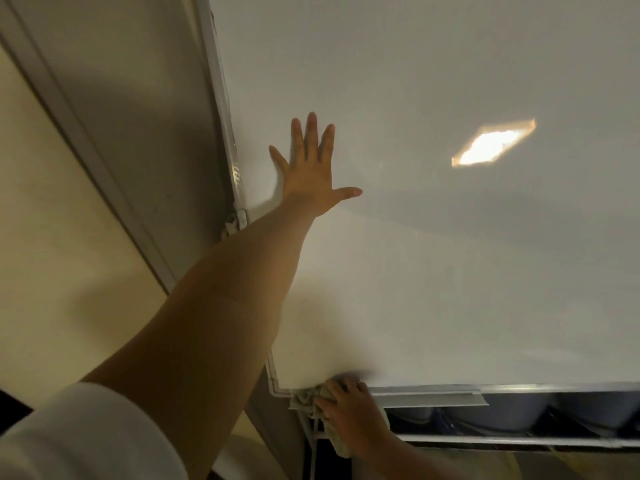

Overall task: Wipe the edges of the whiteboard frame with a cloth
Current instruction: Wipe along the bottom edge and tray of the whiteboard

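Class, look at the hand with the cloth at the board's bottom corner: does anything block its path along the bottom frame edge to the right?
Nothing visible does. The right hand presses the cloth at the lower left corner, and the bottom frame edge runs bare to the right. The left hand rests flat higher up the board, off that path.

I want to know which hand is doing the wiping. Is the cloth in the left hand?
No. The left hand lies flat and open on the whiteboard; the right hand holds the cloth at the frame's lower corner.
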The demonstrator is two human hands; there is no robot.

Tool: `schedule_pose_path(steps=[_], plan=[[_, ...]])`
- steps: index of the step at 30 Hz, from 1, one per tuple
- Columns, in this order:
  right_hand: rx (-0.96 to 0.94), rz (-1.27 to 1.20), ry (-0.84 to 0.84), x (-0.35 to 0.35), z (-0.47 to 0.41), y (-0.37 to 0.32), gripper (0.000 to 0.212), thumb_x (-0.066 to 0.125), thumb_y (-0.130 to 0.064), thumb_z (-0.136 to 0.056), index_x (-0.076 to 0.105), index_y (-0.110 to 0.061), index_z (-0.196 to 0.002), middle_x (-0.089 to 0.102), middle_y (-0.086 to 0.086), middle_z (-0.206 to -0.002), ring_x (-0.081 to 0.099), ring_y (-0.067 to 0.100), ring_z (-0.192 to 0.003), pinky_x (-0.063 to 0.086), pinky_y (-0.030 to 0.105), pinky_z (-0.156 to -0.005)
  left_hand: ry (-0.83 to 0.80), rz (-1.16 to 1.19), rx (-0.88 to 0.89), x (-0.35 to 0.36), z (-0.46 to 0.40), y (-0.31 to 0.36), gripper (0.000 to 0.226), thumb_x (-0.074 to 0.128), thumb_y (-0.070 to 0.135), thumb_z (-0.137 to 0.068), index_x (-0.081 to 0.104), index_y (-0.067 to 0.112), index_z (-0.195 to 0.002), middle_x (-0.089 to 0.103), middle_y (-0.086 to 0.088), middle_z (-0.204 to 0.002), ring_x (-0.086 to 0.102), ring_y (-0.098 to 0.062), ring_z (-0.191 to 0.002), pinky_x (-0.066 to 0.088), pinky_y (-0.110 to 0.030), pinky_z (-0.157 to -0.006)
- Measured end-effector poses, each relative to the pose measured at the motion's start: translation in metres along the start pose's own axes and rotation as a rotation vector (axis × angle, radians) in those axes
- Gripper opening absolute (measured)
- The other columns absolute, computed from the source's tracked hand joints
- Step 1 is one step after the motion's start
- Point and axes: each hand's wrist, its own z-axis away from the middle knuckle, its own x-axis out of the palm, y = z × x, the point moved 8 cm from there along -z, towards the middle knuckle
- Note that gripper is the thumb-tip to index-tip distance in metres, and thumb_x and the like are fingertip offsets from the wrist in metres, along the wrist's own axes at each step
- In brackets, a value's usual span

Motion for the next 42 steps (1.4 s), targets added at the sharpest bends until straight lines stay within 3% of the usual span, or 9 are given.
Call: schedule_pose_path(steps=[11,18,22,25,27,31,37,39,42], plan=[[0.182,0.153,-0.029,-0.003,0.068,0.091,0.032,0.080,-0.044,-0.066,0.072,-0.032,-0.094,0.067,0.006,-0.107,0.065,0.037,-0.096,0.057,0.045,-0.072,-0.021,-0.026,-0.017,0.000,0.001,0.005,0.133,0.030,0.103,-0.071,-0.018,0.022,-0.164,-0.025,-0.013,-0.173,-0.020,-0.042,-0.160,0.005,-0.082,-0.118],[0.250,0.165,-0.090,0.002,0.135,0.181,0.036,0.067,-0.032,-0.087,0.065,-0.027,-0.122,0.049,0.021,-0.142,0.057,0.039,-0.118,0.055,0.049,-0.087,-0.049,-0.016,-0.032,-0.002,0.005,0.008,0.136,0.017,0.107,-0.061,-0.027,0.025,-0.161,-0.042,-0.006,-0.162,-0.022,-0.041,-0.159,0.008,-0.082,-0.117],[0.296,0.161,-0.109,-0.013,0.159,0.220,0.036,0.087,-0.034,-0.066,0.073,-0.029,-0.100,0.064,0.017,-0.122,0.068,0.031,-0.095,0.060,0.039,-0.066,-0.093,-0.032,-0.062,-0.010,0.006,0.014,0.136,0.032,0.103,-0.067,-0.022,0.023,-0.163,-0.032,-0.012,-0.171,-0.022,-0.042,-0.159,0.005,-0.079,-0.119],[0.242,0.159,-0.085,-0.020,0.176,0.241,0.032,0.058,-0.032,-0.094,0.060,-0.028,-0.125,0.040,0.015,-0.147,0.051,0.031,-0.120,0.053,0.039,-0.092,-0.122,-0.039,-0.094,-0.015,0.013,0.021,0.135,0.047,0.096,-0.075,-0.020,0.020,-0.164,-0.028,-0.015,-0.172,-0.019,-0.044,-0.159,0.004,-0.075,-0.123],[0.276,0.121,-0.067,-0.022,0.191,0.263,0.032,0.050,-0.032,-0.098,0.055,-0.029,-0.130,0.035,0.011,-0.149,0.047,0.029,-0.123,0.051,0.037,-0.095,-0.144,-0.025,-0.123,-0.020,0.017,0.025,0.132,0.052,0.090,-0.079,-0.018,0.017,-0.165,-0.026,-0.017,-0.172,-0.017,-0.045,-0.160,0.004,-0.072,-0.125],[0.360,0.023,0.066,-0.056,0.206,0.294,0.037,0.054,-0.039,-0.098,0.053,-0.037,-0.135,0.047,0.001,-0.139,0.050,0.020,-0.115,0.052,0.032,-0.092,-0.082,0.085,-0.212,-0.036,0.027,0.036,0.108,0.053,0.073,-0.094,0.002,0.013,-0.168,-0.012,-0.020,-0.175,-0.008,-0.043,-0.162,0.006,-0.068,-0.128],[0.546,-0.396,0.594,-0.167,0.226,0.331,0.025,0.059,-0.031,-0.097,0.069,-0.030,-0.120,0.062,-0.002,-0.111,0.063,0.019,-0.097,0.053,0.031,-0.081,0.341,0.511,0.058,-0.072,0.052,0.148,0.059,0.067,0.037,-0.099,0.052,0.012,-0.151,0.035,-0.015,-0.168,0.039,-0.034,-0.152,0.034,-0.049,-0.123],[0.571,-0.502,0.739,-0.202,0.231,0.338,0.030,0.062,-0.035,-0.096,0.065,-0.028,-0.125,0.064,-0.004,-0.115,0.064,0.016,-0.099,0.053,0.029,-0.086,0.281,0.763,0.109,-0.068,0.062,0.198,0.039,0.069,0.031,-0.099,0.066,0.014,-0.133,0.062,-0.008,-0.143,0.067,-0.025,-0.116,0.053,-0.046,-0.106],[0.561,-0.606,0.891,-0.249,0.234,0.342,0.042,0.066,-0.042,-0.093,0.057,-0.028,-0.132,0.064,-0.006,-0.123,0.061,0.011,-0.105,0.049,0.027,-0.091,-0.039,1.001,0.055,-0.042,0.080,0.267,0.033,0.063,0.046,-0.099,0.075,0.017,-0.108,0.078,0.001,-0.099,0.073,-0.020,-0.080,0.062,-0.048,-0.087]])
